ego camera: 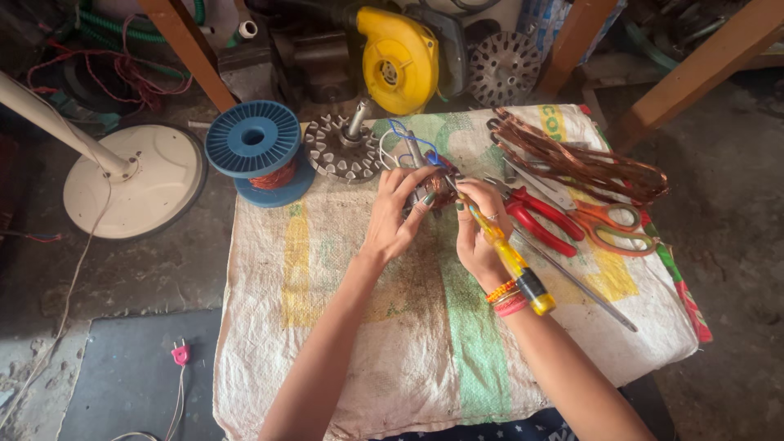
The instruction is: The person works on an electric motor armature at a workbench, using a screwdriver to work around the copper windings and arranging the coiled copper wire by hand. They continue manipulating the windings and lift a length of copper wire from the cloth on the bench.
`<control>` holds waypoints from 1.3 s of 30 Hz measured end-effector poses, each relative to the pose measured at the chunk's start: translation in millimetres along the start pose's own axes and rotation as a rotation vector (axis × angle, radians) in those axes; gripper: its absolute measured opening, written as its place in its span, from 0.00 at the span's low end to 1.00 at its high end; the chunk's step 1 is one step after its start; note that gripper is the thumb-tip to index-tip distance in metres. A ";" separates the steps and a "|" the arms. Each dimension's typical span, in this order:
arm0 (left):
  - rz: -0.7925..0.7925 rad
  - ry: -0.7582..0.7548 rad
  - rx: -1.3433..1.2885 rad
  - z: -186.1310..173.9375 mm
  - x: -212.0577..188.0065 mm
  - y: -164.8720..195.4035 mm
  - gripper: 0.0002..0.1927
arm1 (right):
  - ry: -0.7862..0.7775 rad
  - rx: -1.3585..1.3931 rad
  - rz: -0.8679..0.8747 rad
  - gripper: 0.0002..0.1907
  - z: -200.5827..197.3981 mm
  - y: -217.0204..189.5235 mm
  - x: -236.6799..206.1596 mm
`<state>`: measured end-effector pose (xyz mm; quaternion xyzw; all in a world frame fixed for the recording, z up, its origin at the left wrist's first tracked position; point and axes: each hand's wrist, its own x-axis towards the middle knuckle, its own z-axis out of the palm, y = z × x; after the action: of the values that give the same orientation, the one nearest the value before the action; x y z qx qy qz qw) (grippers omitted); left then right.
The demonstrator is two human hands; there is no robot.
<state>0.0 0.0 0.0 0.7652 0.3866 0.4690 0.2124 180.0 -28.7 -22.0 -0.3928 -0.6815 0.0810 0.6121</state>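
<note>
My left hand grips a small motor stator with copper windings, held just above a woven sack-cloth mat. White and blue wires trail from the stator toward the back. My right hand holds a yellow-handled screwdriver, its tip pressed into the windings and its handle running back over my wrist. Both hands meet at the stator in the middle of the mat.
A blue spool of copper wire and a finned rotor stand at the mat's back left. Loose copper coils, red pliers, orange scissors and a metal rod lie right. A yellow blower and fan base sit beyond.
</note>
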 end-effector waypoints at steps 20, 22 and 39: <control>-0.007 0.095 -0.062 0.5 -4.7 -15.2 0.27 | -0.144 -0.370 -0.251 0.22 13.5 -27.9 8.9; 0.000 0.097 -0.064 1.7 -3.9 -16.7 0.27 | -0.111 -0.333 -0.233 0.21 14.3 -23.2 7.5; -0.116 0.076 -0.108 7.0 -0.2 -11.2 0.26 | 0.010 -0.060 -0.135 0.09 -2.9 -3.3 2.4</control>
<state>1.7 6.9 -11.1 0.7106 0.4122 0.5048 0.2652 181.4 -30.5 -17.5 -0.3644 -0.7054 0.0170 0.6077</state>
